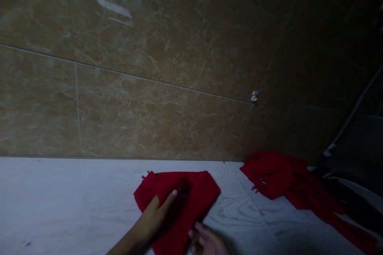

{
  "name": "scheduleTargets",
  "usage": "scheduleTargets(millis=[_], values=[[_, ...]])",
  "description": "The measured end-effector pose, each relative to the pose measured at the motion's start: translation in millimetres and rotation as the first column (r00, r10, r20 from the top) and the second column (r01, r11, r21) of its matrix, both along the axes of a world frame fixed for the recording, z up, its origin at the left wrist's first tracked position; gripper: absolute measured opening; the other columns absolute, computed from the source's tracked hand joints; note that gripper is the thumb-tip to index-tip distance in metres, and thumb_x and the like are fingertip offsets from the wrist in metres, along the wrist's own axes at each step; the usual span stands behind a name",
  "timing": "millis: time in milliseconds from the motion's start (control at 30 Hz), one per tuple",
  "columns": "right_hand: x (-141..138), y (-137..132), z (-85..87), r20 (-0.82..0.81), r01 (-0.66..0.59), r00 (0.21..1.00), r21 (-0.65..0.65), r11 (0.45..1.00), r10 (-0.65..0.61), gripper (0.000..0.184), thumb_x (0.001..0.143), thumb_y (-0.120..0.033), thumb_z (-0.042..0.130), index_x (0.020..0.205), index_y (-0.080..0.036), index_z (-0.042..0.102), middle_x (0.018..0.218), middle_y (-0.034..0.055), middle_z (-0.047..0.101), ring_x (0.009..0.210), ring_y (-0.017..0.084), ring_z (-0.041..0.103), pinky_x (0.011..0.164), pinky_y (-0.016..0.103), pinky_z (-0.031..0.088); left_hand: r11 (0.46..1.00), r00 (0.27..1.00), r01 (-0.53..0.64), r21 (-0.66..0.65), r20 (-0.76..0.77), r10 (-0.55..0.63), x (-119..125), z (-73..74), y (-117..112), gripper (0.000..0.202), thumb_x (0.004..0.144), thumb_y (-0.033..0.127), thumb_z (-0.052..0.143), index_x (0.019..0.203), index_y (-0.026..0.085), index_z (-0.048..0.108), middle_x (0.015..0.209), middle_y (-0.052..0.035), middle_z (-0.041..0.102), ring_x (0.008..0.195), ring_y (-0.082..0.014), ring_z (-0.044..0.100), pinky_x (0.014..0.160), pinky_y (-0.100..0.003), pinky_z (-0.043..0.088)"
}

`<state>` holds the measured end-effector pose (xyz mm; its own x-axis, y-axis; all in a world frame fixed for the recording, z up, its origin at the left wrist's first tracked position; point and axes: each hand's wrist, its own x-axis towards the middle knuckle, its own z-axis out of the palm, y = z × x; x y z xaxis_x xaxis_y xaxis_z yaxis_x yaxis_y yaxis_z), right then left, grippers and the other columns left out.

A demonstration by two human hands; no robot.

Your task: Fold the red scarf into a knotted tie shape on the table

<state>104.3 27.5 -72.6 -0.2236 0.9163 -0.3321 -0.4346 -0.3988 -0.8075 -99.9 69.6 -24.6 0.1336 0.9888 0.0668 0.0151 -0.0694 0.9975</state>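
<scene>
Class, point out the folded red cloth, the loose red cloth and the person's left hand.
folded red cloth (194, 191), head view, bare upper right part.
loose red cloth (275, 173), head view, bunched upper part.
left hand (155, 217), head view, back of hand.

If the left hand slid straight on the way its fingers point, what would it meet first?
The left hand lies flat on the folded red cloth, fingers pointing up-right. It would likely cross the cloth's far edge, then bare white floor, then the brown tiled wall; depth is unclear.

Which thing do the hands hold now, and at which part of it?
The left hand lies flat on the folded red cloth; the right hand touches its near edge. A real grip cannot be told.
</scene>
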Motion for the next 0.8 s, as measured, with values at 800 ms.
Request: scheduleTargets(millis=[800], values=[[3, 4, 25.8, 0.488, -0.048, 0.872, -0.004, 0.999, 0.044, 0.060, 0.065, -0.068, 0.074, 0.091, -0.019, 0.053, 0.057, -0.0021, 0.064, 0.041, 0.012, 0.057, 0.038, 0.019, 0.029, 0.981, 0.977, 0.107, 0.162, -0.198, -0.074, 3, 6.4, -3, 0.040, 0.088, 0.056, 0.058, 0.097, 0.022, 0.075, 0.100, -0.0047, 0.079, 0.097, -0.0280, 0.070, 0.093, -0.031, 0.053]])
